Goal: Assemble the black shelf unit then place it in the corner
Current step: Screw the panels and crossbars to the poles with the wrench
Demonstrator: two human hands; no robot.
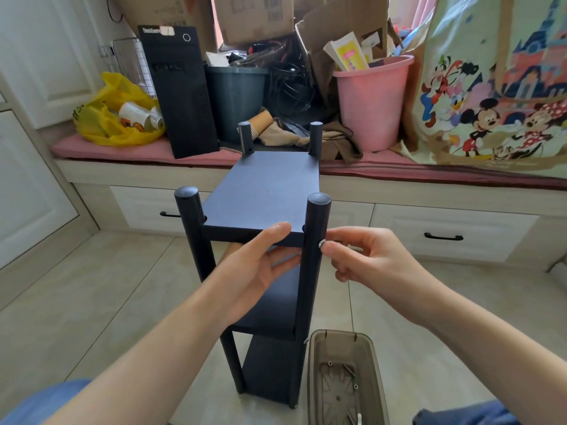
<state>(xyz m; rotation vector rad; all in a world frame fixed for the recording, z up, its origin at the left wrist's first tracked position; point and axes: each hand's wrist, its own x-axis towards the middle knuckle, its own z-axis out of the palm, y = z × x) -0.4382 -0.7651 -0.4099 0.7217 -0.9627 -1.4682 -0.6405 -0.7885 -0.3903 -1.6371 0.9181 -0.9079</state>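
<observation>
Left hand (257,271) and right hand (368,259) are bare, on forearms uncovered as far as the frame shows, left forearm (138,366) from 7 o'clock, right forearm (478,342) from 5 o'clock; blue denim trouser legs show at the bottom corners, lighter left knee (40,403), darker, creased right knee (466,414).

Pale beige tile floor (92,302); white panelled cupboard doors (36,72) along the left wall. Low bench (92,173) across the back, drawers (411,222) with black handles in its front, pink cushion (138,150) on top. On the cushion, left to right: yellow bag (101,121), black computer tower (181,96), dark bin (236,96), pink bucket (371,105), cartoon-print cloth (497,87); cardboard boxes (254,16) behind; soft, even daylight.
</observation>
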